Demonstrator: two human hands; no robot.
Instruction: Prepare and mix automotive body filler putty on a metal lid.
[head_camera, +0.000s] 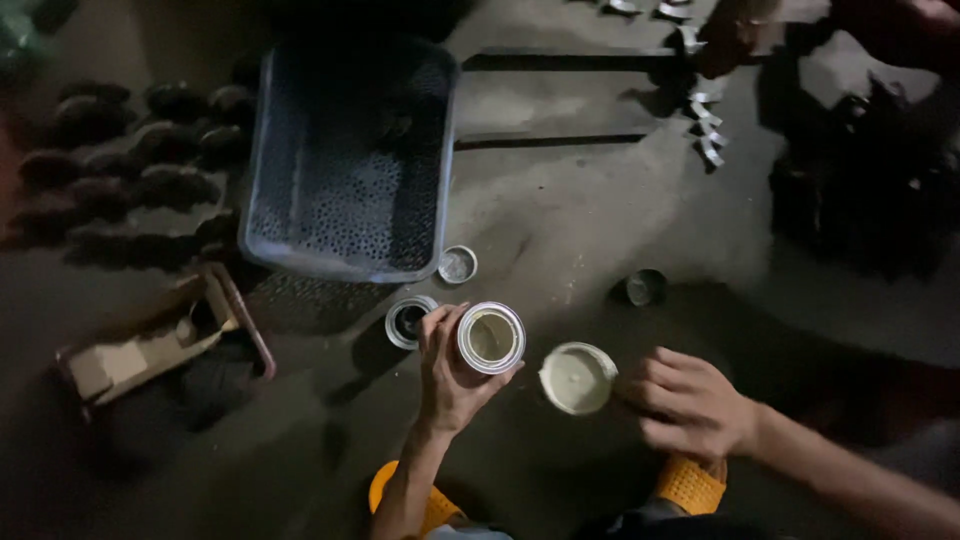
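Holding the open tin (491, 337) at frame centre with left hand (450, 375) fingers wrapped round its side, right hand (690, 403) half-curled, fingertips at the lid (577, 377) on the floor; a tilt could slop contents, and floor grit could foul the lid.

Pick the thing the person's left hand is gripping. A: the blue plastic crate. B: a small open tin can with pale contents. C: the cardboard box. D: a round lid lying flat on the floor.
B: the left hand is wrapped around the small open tin can, lifted off the floor, while the blue plastic crate, the cardboard box and the round pale lid by the right hand lie apart from it.
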